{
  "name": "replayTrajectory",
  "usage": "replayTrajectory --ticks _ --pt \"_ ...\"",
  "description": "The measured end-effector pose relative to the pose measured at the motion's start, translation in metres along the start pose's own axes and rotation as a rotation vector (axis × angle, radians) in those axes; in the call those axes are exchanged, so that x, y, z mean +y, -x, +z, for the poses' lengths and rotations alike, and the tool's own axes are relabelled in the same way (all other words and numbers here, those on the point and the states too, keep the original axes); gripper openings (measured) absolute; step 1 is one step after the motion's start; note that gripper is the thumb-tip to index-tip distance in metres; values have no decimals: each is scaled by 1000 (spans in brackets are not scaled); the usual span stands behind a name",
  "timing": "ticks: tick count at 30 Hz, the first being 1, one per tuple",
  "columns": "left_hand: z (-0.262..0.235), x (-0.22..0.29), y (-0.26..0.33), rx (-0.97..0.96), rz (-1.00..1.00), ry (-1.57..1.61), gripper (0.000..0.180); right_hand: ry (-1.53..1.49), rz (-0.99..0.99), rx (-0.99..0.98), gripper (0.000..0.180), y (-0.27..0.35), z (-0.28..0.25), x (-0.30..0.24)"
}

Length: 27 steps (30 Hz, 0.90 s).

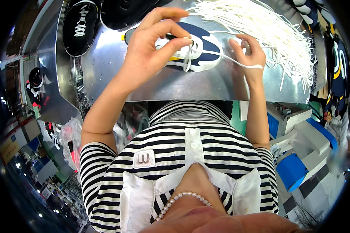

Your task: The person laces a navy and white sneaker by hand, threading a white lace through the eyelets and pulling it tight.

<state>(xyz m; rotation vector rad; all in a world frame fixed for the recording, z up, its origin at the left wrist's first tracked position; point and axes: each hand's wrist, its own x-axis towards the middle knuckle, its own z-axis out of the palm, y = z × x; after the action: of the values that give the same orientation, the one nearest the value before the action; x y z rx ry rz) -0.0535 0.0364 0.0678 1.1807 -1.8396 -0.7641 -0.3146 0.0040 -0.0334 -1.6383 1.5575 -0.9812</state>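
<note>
A navy and white shoe (210, 58) with yellow accents lies on the metal tabletop, its toe toward the right. Above its lacing area, thumb and index finger of my left hand (153, 48) pinch a white shoelace (188, 62), which hangs in a loop over the shoe. The lace's other end (243, 65) stretches right, across the base of my right hand's thumb. That right hand (251, 54) is raised beyond the toe, fingers curled, with a small gap between thumb and index finger. My left fingers partly cover the shoe's heel side.
A large heap of loose white laces (260, 35) covers the table's far right. Two black shoes stand at the far left, one laced in white (80, 29). The metal table's near edge (206, 100) runs before my body. Blue-and-grey equipment (299, 143) stands below right.
</note>
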Motion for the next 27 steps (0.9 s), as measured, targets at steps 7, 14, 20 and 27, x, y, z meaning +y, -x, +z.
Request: replayTrajectory --ticks 7,14,20,27 --pt "33 -30 3 21 -86 -36 10 -789 172 -363 12 20 43 -54" --pt "-3 -57 42 -107 -339 -309 33 -819 409 -374 20 14 58 -44" --pt "25 -66 22 -190 -1140 558 44 -513 248 -294 41 12 82 -31" --pt "44 -49 48 67 -819 422 29 -222 15 -323 38 22 74 -48"
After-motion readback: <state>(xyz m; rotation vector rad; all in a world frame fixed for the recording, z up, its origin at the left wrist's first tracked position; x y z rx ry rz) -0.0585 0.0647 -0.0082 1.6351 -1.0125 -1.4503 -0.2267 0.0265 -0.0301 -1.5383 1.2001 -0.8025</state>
